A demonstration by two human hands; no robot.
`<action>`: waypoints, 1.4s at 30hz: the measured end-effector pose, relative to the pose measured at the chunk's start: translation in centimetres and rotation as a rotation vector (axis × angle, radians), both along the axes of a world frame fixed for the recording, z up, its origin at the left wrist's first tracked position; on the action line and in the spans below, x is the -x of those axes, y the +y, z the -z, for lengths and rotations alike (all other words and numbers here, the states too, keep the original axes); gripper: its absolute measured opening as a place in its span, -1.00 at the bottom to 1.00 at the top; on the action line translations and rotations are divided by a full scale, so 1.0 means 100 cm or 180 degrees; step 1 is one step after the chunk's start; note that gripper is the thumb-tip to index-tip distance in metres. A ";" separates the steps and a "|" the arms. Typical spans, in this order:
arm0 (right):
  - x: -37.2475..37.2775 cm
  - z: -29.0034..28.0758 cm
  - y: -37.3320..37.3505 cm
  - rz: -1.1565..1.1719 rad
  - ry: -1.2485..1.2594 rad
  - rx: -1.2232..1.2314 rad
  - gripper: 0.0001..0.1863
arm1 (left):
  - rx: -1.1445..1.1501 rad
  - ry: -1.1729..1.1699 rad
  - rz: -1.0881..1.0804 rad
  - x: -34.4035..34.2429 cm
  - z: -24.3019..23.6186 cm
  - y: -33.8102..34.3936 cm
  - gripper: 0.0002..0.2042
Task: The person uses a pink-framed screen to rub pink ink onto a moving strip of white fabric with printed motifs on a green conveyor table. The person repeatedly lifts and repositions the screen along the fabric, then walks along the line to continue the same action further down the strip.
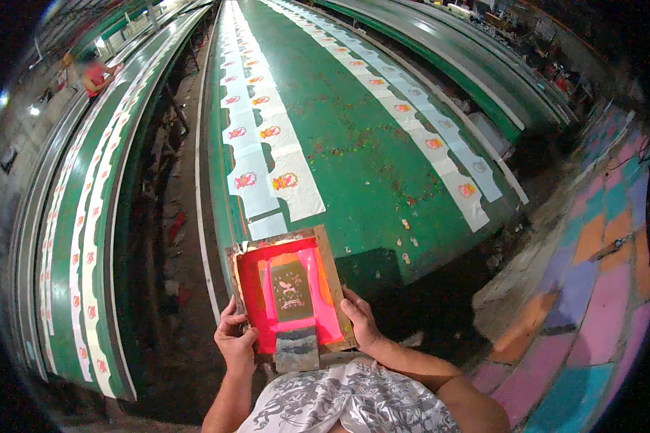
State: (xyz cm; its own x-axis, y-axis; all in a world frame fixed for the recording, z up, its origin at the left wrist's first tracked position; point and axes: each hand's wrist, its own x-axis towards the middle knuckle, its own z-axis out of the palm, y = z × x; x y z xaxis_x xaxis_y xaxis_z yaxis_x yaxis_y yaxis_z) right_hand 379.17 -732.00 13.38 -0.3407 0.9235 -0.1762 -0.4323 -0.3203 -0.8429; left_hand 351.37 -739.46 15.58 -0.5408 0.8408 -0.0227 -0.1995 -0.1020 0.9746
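Observation:
A wooden screen-printing frame [331, 278] is held tilted in front of my body, its inside smeared with bright pink ink [273, 307]. Around a dark stencil window [292, 290] with a small design, the ink lies thick on both sides. My left hand [235, 338] grips the frame's left edge near the lower corner. On the opposite edge, my right hand [360, 319] has its thumb on top and its other fingers mostly hidden underneath. A squeegee [297, 351] with a worn grey surface rests across the frame's lower side, touched by neither palm.
A long green printing table [361, 166] stretches ahead, bearing rows of white fabric pieces [296, 180] with pink and yellow prints. Pale blue pieces [477, 162] line its right side. Parallel tables [61, 289] stand left and right. A person in red [95, 78] is at the far left.

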 end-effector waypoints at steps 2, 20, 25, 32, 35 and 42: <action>-0.012 -0.005 0.008 0.0166 -0.0277 0.0093 -0.43 | 0.0043 -0.0146 0.0028 -0.010 0.010 0.015 -0.68; -0.269 0.024 0.109 0.0681 0.0209 0.0209 -0.42 | -0.0042 -0.0142 0.0394 -0.260 0.024 0.147 -0.72; -0.377 0.019 0.148 0.0454 0.0113 0.0314 -0.43 | 0.0058 -0.0106 0.0098 -0.373 0.015 0.160 -0.74; -0.449 0.033 0.213 0.0345 -0.0246 -0.0075 -0.48 | 0.0220 0.0257 -0.0241 -0.452 -0.013 0.181 -0.74; -0.458 0.029 0.230 0.0249 -0.0021 -0.0230 -0.46 | -0.0013 -0.0062 -0.0197 -0.463 -0.012 0.196 -0.75; -0.493 0.008 0.263 0.0381 -0.0063 -0.0049 -0.45 | -0.0002 0.0187 -0.0175 -0.494 0.020 0.244 -0.84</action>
